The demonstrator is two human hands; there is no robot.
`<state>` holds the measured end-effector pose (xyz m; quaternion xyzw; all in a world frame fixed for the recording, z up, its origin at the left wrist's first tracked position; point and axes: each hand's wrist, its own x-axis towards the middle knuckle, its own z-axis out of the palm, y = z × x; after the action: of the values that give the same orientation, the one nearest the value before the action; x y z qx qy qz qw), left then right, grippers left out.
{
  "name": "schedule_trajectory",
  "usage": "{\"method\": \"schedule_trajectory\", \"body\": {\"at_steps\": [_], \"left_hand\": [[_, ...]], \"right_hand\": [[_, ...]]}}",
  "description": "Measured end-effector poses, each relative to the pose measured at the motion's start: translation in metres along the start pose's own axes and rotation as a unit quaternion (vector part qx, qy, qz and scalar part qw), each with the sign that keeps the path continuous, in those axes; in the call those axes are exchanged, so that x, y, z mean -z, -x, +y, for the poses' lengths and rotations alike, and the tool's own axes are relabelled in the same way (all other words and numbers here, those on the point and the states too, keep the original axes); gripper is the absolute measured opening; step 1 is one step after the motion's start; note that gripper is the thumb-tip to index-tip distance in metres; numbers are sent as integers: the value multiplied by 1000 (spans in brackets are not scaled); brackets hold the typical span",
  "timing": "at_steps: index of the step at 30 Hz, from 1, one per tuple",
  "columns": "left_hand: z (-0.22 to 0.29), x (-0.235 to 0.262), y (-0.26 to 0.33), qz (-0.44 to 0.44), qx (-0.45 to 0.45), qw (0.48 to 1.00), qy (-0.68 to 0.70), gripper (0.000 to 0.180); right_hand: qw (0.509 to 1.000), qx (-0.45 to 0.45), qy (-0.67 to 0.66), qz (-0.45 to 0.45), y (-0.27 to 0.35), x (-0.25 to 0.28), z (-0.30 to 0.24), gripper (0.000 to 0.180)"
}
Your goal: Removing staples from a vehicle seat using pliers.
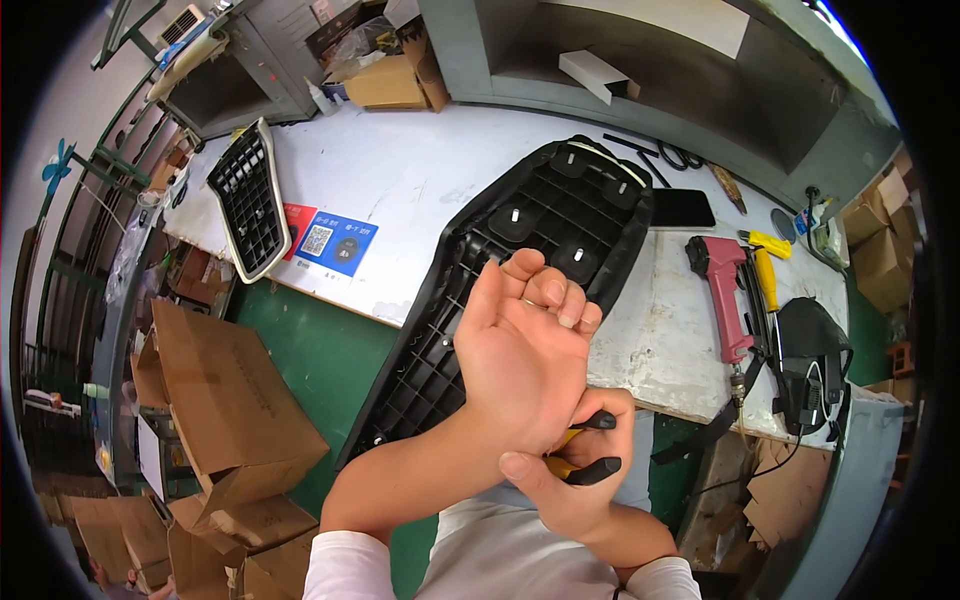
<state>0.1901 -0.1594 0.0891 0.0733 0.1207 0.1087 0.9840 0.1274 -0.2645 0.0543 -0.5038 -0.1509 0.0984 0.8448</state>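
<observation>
A long black motorcycle seat (500, 230) lies underside up across the table's edge, its ribbed plastic base and metal studs showing. Over the seat, my left hand (530, 345) is turned palm up and empty, its fingers loosely curled and the thumb apart. My right hand (580, 460) is closed around pliers (592, 470) with black and yellow handles, just below my left wrist. The head of the pliers is hidden behind my hands. My right fingers sit close to the left wrist; I cannot tell whether they touch it.
A smaller ribbed black part with a white rim (250, 205) lies at the table's left. On the right are a pink staple gun (722, 295), a yellow-handled screwdriver (767, 280), a phone (683, 208) and a black pouch (812, 350). Cardboard boxes (230, 390) stand on the floor at left.
</observation>
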Motion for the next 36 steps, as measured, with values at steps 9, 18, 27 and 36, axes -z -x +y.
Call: {"method": "schedule_trajectory", "body": {"at_steps": [9, 18, 27, 36], "left_hand": [[-7, 7, -4, -45, 14, 999, 7, 32], [-11, -1, -2, 21, 50, 998, 30, 29], [-11, 0, -4, 1, 56, 998, 36, 29], [-11, 1, -4, -18, 63, 997, 46, 29]], "right_hand": [[995, -29, -56, 79, 3, -2, 3, 45], [986, -26, -144, 78, 3, 1, 4, 24], [990, -22, -114, 83, 2, 0, 3, 26], [989, -15, -115, 93, 2, -3, 2, 31]]}}
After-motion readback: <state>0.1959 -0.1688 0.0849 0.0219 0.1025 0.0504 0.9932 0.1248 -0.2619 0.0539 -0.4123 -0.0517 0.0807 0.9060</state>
